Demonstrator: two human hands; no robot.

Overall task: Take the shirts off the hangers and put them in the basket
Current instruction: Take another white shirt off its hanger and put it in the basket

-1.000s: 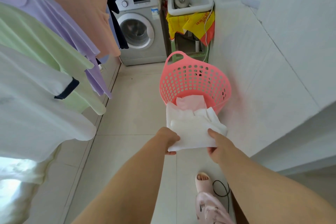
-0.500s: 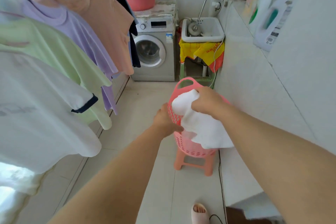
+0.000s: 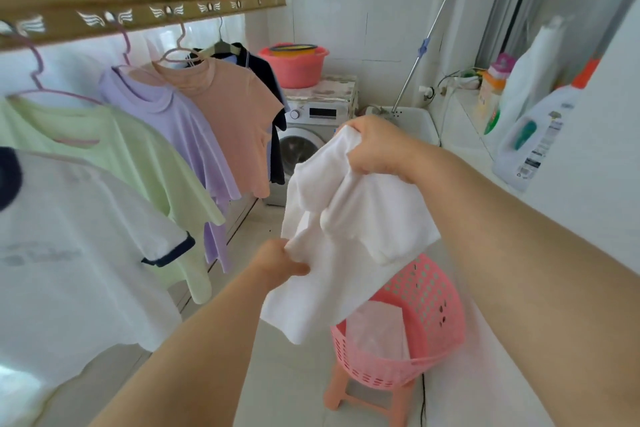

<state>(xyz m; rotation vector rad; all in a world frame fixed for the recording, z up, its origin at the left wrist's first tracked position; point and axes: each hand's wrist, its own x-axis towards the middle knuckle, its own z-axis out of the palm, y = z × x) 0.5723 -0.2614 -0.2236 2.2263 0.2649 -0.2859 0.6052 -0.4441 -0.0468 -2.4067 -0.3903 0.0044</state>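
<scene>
Both hands were on a white shirt (image 3: 349, 236), off its hanger and held up in the air above & a bit left of the pink basket (image 3: 426, 333). Right hand (image 3: 375, 146) had its grip clenched on a bunched upper part of the cloth, raised high; left hand (image 3: 282, 258) pinched a lower edge, grip closed on the fabric too. Basket sat on a small pink stool (image 3: 367, 399) by the white wall, w/ some pale cloth already inside. Step in hand, as I judged it: carrying this shirt to the basket, i.e. the drop-in part, not the unhanging part. Next move would call for lowering both hands over the basket mouth & letting go so the hem doesn't hang over the rim. Task looked far from done: white/navy-trim (image 3: 76, 246), green (image 3: 138, 163), purple (image 3: 180, 135), peach (image 3: 228, 121) & dark (image 3: 273, 107) shirts hung on hangers from the rail (image 3: 138, 7) at left.
</scene>
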